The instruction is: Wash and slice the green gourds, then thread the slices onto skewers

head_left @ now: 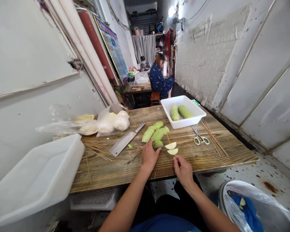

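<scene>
My left hand (149,156) curls its thumb and fingers around a short stack of green squash slices (158,144) on the wooden table. My right hand (183,169) is pinched on a thin wooden skewer (168,138), mostly hidden, whose far end shows beyond two pale half-round squash slices (172,151) that appear threaded on it. Just past my left hand, rows of cut squash (151,130) lie fanned out. A cleaver (125,141) rests flat to the left, a small green scrap (130,146) near its blade.
At the back right, a white tray (165,111) holds two whole squashes. Scissors (200,138) and loose skewers (214,138) lie right; more skewers (98,149), bagged white vegetables (113,122) and a white bin (74,148) are left. A lined bucket (223,196) stands lower right. Two people sit farther back.
</scene>
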The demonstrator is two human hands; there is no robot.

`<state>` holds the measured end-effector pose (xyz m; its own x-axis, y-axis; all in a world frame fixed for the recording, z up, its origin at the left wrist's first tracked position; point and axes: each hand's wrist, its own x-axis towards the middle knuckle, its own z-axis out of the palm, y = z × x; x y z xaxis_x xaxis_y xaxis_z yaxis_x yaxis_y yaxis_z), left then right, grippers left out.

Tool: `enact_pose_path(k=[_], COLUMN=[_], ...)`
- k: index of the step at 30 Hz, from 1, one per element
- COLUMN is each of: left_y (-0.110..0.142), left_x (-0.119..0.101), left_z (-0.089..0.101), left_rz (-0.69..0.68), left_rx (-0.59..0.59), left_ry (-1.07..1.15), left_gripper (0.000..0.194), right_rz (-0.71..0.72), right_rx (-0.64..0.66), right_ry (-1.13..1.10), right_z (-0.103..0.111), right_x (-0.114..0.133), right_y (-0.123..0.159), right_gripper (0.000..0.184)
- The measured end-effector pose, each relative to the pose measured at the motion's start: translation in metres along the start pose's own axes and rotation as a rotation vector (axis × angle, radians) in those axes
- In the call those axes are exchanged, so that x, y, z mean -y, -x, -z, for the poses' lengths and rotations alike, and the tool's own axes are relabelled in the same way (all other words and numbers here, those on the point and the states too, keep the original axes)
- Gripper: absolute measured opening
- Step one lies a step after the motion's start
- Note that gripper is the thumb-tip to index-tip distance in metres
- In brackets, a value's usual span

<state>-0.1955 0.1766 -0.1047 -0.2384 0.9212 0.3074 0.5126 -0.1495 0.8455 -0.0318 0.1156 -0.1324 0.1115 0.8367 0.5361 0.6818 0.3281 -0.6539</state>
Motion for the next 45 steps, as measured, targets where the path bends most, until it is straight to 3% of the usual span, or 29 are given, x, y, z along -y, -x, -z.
enact_pose_path(k=[4,7,11,18,21,23,28,32,37,45], left_y=[0.001,0.005,0.011,0.009,0.0,-0.008,-0.021,-0.023,-0.025,-0.023], left_x=[-0.001,-0.002,-0.005,-0.008,-0.011,-0.011,-0.009,-0.01,-0.019,-0.03], left_z=[-0.009,-0.012,-0.014,-0.007,0.001,0.007,0.017,0.021,0.027,0.033], left_rz=[-0.198,-0.261,-0.271,-0.197,-0.066,0.104,0.678,0.926,0.99,0.95], left_rx=[0.095,0.151,0.185,0.11,0.102,0.131,0.259,0.204,0.126,0.089], left_ry=[-0.201,-0.311,-0.356,-0.157,-0.097,0.038,0.814,1.144,1.228,1.237], left_gripper=[0.02,0.014,0.017,0.011,0.007,0.011,0.023,0.02,0.011,0.01], right_rz=[-0.006,-0.007,-0.007,0.002,0.006,0.001,0.053,0.127,0.224,0.196], right_rx=[0.015,0.0,-0.002,-0.025,-0.016,-0.015,0.005,0.04,0.129,0.247], right_ry=[-0.02,-0.033,-0.032,-0.028,-0.039,-0.049,-0.051,-0.053,-0.048,-0.026], right_z=[0.003,0.003,0.002,0.002,0.002,0.002,0.005,0.011,0.016,0.011], right_x=[0.002,0.002,0.0,0.0,0.0,-0.001,0.003,0.015,0.032,0.038], right_y=[-0.002,-0.001,-0.001,-0.001,-0.001,-0.001,0.005,0.013,0.022,0.024], right_gripper=[0.029,0.029,0.029,0.029,0.028,0.027,0.026,0.025,0.025,0.026])
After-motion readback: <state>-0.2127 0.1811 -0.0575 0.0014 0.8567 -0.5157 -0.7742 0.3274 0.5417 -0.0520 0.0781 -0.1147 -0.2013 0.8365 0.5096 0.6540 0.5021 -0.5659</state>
